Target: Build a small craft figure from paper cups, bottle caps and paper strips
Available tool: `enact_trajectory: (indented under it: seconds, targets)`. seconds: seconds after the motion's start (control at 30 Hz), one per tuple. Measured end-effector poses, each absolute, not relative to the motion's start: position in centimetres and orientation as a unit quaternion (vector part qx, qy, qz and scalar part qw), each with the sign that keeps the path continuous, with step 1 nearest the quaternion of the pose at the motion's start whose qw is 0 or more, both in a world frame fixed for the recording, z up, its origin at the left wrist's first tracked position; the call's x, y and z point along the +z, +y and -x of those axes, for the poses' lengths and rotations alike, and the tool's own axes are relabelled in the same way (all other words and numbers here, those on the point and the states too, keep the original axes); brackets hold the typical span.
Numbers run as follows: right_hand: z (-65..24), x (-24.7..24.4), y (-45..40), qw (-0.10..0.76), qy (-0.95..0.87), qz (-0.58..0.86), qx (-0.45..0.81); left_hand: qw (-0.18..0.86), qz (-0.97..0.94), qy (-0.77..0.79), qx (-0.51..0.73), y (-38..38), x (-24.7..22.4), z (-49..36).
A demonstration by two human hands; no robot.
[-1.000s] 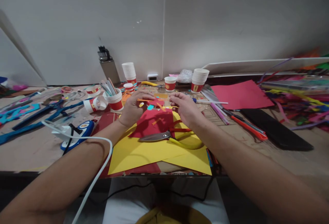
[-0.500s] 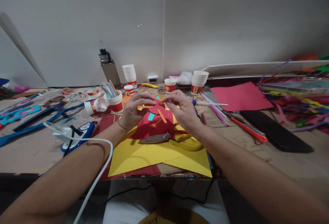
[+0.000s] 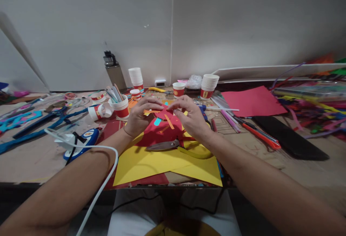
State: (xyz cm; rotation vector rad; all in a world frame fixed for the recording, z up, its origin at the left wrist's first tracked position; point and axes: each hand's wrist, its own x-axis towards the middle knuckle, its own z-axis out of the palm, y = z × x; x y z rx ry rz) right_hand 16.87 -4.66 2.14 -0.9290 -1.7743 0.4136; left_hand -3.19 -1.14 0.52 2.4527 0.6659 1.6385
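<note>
Between both hands is a small red paper piece (image 3: 162,114) with orange strips (image 3: 169,121) and a light-blue strip (image 3: 157,121) sticking out from it. My left hand (image 3: 140,116) is closed on its left side, thumb underneath and fingers over the top. On the right, my right hand (image 3: 192,115) pinches at the far edge of the piece with thumb and forefinger; what exactly lies in that pinch is too small to see. Below them, yellow-handled scissors (image 3: 163,145) lie across red paper (image 3: 148,135) and yellow sheets (image 3: 143,169).
A cup of pens (image 3: 121,109), a tipped paper cup (image 3: 95,113) and a power strip (image 3: 88,140) with a white cable stand left. Cup stacks (image 3: 209,84) and a bottle (image 3: 115,75) are behind. Rightward lie a red sheet (image 3: 254,101), a cutter knife (image 3: 261,136) and a black case (image 3: 292,138).
My right fingers have shifted slightly at the far edge of the red paper piece. Otherwise both hands and the piece stay nearly in place.
</note>
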Motion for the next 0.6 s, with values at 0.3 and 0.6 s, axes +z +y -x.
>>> enact_trajectory:
  seconds: [0.3, 0.6]
  targets:
    - [-17.5, 1.7, -3.2, 0.621, -0.584, 0.413, 0.319, 0.373, -0.636, 0.299, 0.606, -0.5, 0.3, 1.7]
    - [-17.6, 0.5, -1.8, 0.536, -0.499, 0.497, 0.465, 0.620, -0.470, 0.308, 0.548, -0.2, 0.2, 1.2]
